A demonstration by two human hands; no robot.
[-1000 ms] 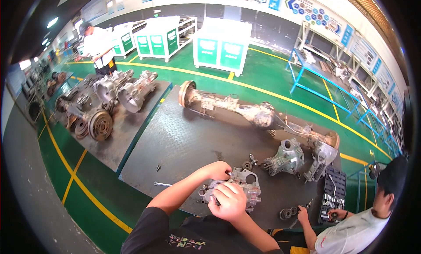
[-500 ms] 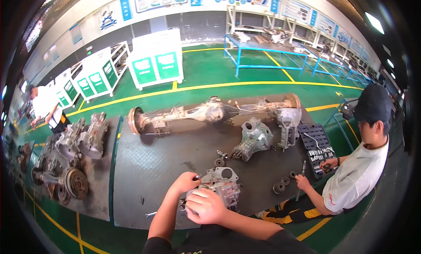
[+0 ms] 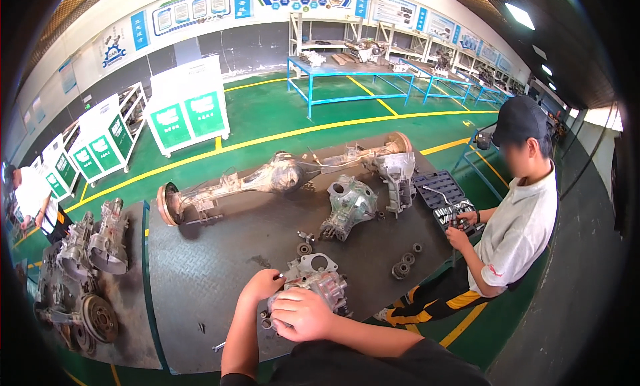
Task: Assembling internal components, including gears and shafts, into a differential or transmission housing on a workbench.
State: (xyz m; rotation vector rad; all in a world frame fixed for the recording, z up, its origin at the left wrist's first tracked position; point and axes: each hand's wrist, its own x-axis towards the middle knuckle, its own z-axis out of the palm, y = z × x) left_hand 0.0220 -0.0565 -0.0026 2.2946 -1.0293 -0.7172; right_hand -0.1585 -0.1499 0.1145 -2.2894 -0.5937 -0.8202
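A metal gearbox housing (image 3: pixel 329 286) with a flanged, holed plate lies on the bench right in front of me. At its left side my left hand (image 3: pixel 264 285) is closed, with a small metallic bit showing at the fingertips; what it belongs to I cannot make out. My right hand (image 3: pixel 303 314) lies over the near left part of the housing with its fingers curled. Whatever is under those fingers is hidden by the hand. Small round metal parts show just below the right hand's fingers. A wrench (image 3: pixel 219 347) lies left of my left forearm, near the bench's front edge.
A long axle (image 3: pixel 283 176) spans the bench's far side. Two castings, a bell-shaped housing (image 3: pixel 350 206) and a pale case (image 3: pixel 396 179), stand right of centre. Bearings (image 3: pixel 402 269) lie at right. A co-worker (image 3: pixel 517 206) stands there beside an open socket set (image 3: pixel 443 193).
The view has swung right, so the scene sits further left. My hands stay at the housing. The co-worker's hands have come together by the socket set, with the rod-like tool lowered.
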